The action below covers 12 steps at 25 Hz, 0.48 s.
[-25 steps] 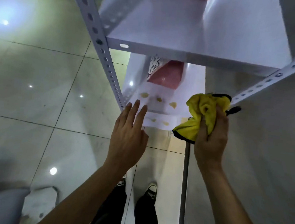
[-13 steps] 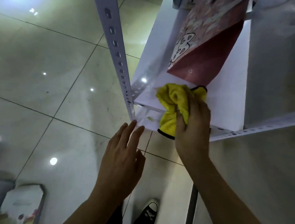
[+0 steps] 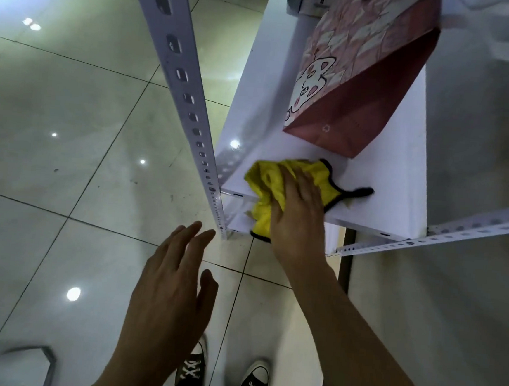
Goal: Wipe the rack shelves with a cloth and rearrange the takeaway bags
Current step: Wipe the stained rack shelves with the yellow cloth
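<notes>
Cloth (image 3: 281,182), yellow with a black hem, lies bunched on the front left corner of the white rack shelf (image 3: 382,178), part of it hanging over the front edge. In the head view, the only one, the right hand (image 3: 298,214) presses down on it, fingers spread over the fabric rather than wrapped round it, so that grip is flat and apart. The left hand (image 3: 172,290) hovers lower and to the left, fingers straight and apart, holding nothing, its fingertips near the foot of the perforated upright post (image 3: 192,118) but seemingly not touching it.

The shelf's long axis runs away from the person. Farther back along it, beyond the cloth, a pink takeaway bag (image 3: 356,88) with a cartoon animal lies tipped over, its dark red base nearest the cloth; a narrow strip of bare shelf separates them. The right hand is clearly the nearer one to the bag.

Open room for wiping lies mainly to the right of the cloth, towards the right edge; straight ahead the bag blocks the stroke, and I judge it must be moved or wiped around. To the left, the post and the shelf's edge bound the sweep.
</notes>
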Each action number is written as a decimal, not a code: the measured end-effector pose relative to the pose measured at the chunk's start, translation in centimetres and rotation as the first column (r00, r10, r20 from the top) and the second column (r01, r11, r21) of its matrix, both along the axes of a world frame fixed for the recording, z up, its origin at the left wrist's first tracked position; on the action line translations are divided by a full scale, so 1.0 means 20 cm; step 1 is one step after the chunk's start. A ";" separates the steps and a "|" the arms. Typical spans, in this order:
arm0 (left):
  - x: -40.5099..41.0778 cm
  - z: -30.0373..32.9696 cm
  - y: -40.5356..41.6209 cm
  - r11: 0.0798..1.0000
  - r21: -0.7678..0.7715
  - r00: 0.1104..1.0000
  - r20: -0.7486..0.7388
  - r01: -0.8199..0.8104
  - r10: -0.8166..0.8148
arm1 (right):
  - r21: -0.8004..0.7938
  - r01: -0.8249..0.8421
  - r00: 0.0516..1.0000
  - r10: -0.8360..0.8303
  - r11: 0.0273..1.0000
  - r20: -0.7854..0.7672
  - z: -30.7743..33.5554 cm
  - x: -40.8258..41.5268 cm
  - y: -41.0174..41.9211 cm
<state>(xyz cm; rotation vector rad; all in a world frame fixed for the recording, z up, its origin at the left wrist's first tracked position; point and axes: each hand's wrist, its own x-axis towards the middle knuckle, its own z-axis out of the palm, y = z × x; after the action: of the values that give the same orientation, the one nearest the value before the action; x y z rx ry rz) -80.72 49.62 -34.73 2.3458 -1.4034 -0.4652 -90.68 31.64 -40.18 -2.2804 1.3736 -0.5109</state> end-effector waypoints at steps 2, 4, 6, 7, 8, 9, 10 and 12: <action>-0.03 0.00 -0.05 0.999 -0.023 1.000 -0.013 0.027 -0.027 | 0.020 0.060 0.996 -0.059 0.998 -0.073 0.00 -0.14 0.04; -0.08 -0.02 -0.09 0.997 -0.037 0.998 -0.019 0.063 -0.064 | 0.058 0.085 0.983 -0.074 0.995 -0.169 -0.01 -0.12 0.02; -0.11 -0.04 -0.12 0.995 -0.039 0.995 -0.013 0.095 -0.095 | 0.020 -0.061 0.970 0.064 0.998 -0.234 -0.01 0.03 -0.05; -0.11 -0.05 -0.13 0.994 -0.039 0.995 0.001 0.098 -0.099 | 0.015 -0.139 0.969 0.139 0.990 -0.205 -0.01 0.11 -0.09; -0.11 -0.06 -0.14 0.995 -0.041 0.995 0.018 0.096 -0.095 | 0.028 -0.180 0.971 0.182 0.983 -0.154 0.00 0.16 -0.13; -0.10 -0.07 -0.15 0.995 -0.043 0.995 0.036 0.091 -0.090 | 0.039 -0.187 0.976 0.190 0.982 -0.106 0.00 0.17 -0.16; -0.09 -0.08 -0.16 0.995 -0.044 0.995 0.047 0.094 -0.092 | 0.043 -0.165 0.984 0.167 0.985 -0.063 0.00 0.14 -0.16; -0.08 -0.10 -0.20 0.990 -0.047 0.990 0.056 0.129 -0.127 | 0.027 -0.036 0.999 0.036 0.999 -0.004 -0.01 -0.03 -0.13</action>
<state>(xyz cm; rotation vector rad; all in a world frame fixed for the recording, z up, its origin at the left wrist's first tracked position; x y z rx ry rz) -82.38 45.64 -36.63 2.2528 -1.5785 -0.4007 -91.24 29.11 -40.36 -2.2819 1.3310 -0.4733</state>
